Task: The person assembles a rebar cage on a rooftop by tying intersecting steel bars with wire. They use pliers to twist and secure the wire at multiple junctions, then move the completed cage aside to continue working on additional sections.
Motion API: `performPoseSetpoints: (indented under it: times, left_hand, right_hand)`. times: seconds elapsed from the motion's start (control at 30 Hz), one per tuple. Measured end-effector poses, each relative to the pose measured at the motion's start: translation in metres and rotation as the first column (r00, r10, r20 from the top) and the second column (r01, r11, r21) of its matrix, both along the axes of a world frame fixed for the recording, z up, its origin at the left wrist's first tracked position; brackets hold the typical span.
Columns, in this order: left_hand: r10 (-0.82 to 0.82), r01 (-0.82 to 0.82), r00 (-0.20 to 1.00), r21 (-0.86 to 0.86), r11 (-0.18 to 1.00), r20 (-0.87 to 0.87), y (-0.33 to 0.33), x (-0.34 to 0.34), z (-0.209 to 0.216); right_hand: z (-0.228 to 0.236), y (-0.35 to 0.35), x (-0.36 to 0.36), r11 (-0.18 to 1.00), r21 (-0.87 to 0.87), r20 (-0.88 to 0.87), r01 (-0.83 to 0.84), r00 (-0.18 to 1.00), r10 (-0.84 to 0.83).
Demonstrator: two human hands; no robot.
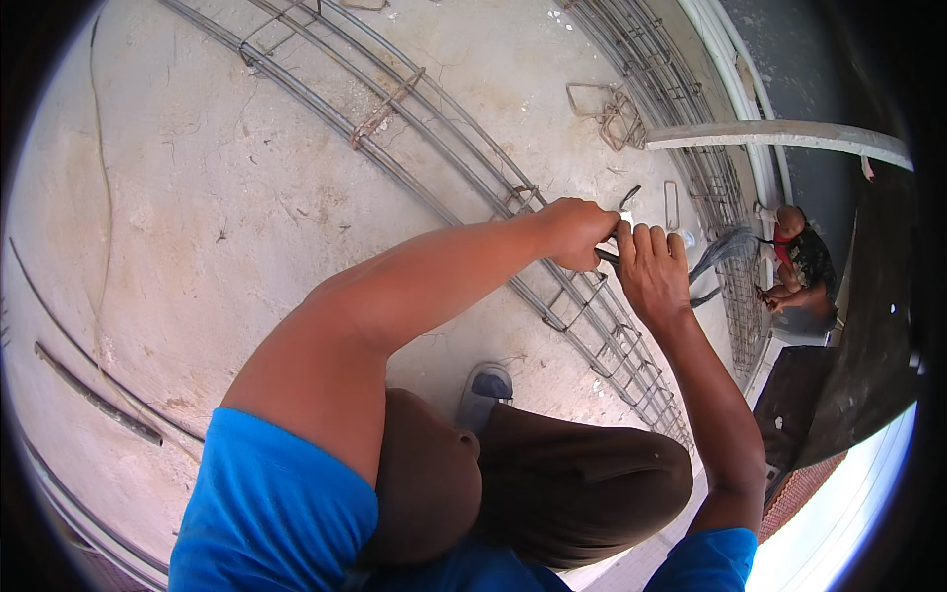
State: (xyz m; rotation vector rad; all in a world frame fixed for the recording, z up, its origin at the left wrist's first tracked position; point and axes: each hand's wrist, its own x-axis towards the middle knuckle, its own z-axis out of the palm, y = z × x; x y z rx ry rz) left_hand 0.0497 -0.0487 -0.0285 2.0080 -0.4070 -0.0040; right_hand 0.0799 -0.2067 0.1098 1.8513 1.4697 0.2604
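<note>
My left hand [579, 233] is closed in a fist over the long steel rebar cage [498, 197] lying on the floor. Close beside it, my right hand [653, 268] has its fingers curled down. A short dark rod [608, 257] runs between the two hands, and both grip it; its kind is hidden by the fingers. A small black curved piece [629, 194] and something white [625, 216] show just past the fingers. Beyond my right hand hangs a bundle of dark thin wire [728, 253]; whether that hand touches it I cannot tell.
A second rebar cage [681, 99] runs along the wall by white pipes [730, 59]. Loose bent stirrups [617, 118] lie between the cages. Another person [801, 259] crouches at the right. A dark pipe piece [99, 395] lies at the left, and my sandalled foot [485, 390] is below.
</note>
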Motion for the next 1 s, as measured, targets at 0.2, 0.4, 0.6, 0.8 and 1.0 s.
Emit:
performPoseSetpoints:
  times: [0.2,0.4,0.6,0.8,1.0]
  left_hand:
    - [0.213,-0.200,0.957,-0.082,0.976,0.196,0.019,-0.019,-0.004]
    - [0.136,-0.143,0.987,0.078,0.987,0.088,0.059,-0.035,-0.012]
    - [0.116,-0.116,0.993,0.092,0.989,0.001,0.057,-0.040,-0.004]
    - [-0.090,0.133,0.976,0.218,0.967,-0.196,0.059,-0.039,0.026]
    - [-0.265,0.296,0.955,0.467,0.833,-0.133,0.044,-0.083,0.027]
  right_hand:
    - [-0.012,-0.008,0.044,0.991,0.049,-0.225,0.124,0.968,-0.110]
    - [-0.012,0.001,0.052,0.937,-0.033,-0.344,0.347,0.876,-0.337]
    - [0.010,0.012,0.042,0.857,-0.197,-0.497,0.475,0.705,-0.505]
    - [0.002,-0.040,0.010,0.804,-0.051,-0.683,0.592,0.567,-0.461]
    - [-0.037,-0.084,-0.052,0.650,0.043,-0.929,0.759,0.269,-0.253]
